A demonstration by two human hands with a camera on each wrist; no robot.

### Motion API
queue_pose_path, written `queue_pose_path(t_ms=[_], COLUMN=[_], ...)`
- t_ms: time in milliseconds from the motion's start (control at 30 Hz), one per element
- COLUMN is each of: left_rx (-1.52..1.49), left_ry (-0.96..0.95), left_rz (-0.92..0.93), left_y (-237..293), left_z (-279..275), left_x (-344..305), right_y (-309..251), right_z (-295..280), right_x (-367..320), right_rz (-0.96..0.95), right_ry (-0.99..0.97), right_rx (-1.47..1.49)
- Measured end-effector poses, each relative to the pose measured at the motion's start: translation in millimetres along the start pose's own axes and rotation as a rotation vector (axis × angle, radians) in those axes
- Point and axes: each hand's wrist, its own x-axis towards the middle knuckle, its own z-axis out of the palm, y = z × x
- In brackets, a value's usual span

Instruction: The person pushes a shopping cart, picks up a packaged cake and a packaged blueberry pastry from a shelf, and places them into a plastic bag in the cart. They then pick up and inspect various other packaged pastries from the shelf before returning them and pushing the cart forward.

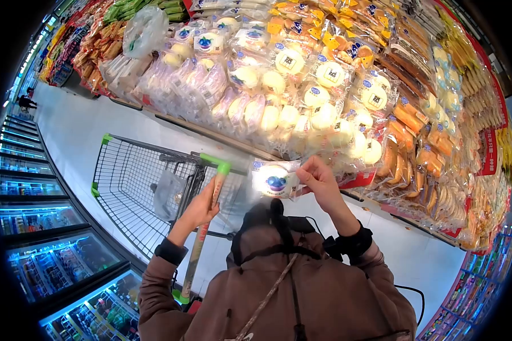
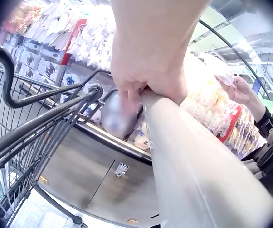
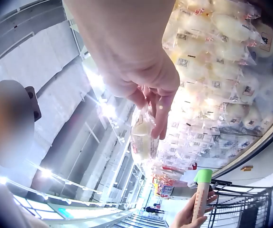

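In the head view my right hand [image 1: 320, 181] pinches the edge of a clear-wrapped bun [image 1: 272, 181], held up in front of my chest. Its wrapper carries a blueberry picture, turned towards the head camera. The right wrist view shows that packet [image 3: 143, 135] hanging from the thumb and fingers. My left hand [image 1: 198, 211] grips the handle [image 1: 195, 258] of a shopping cart, near its green end cap. From the left wrist, the pale handle bar [image 2: 198, 161] runs out below the curled hand [image 2: 148, 71].
A display counter [image 1: 256, 149] heaped with bagged buns [image 1: 324, 108] and breads lies beyond my hands. The wire cart [image 1: 125, 199] stands at left, a clear plastic bag [image 1: 168, 193] in it. Lit freezers [image 1: 62, 261] line the left side.
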Motion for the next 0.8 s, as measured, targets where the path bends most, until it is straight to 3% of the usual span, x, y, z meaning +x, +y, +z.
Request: queue_pose_path(t_ms=[367,500,800], left_rx=[-0.070,-0.015,-0.019], left_ry=[-0.063,-0.018,-0.047], left_rz=[-0.085,0.047,0.097], left_y=[-35,-58,-96], left_z=[-41,-52,-77], left_x=[-3,-6,-7], right_y=[-10,-12,-8], right_z=[35,56,87], right_x=[29,45,68], right_rz=[-0.056,-0.102,-0.207], right_ry=[0.057,0.140,0.151], right_rx=[-0.003,-0.022,0.034])
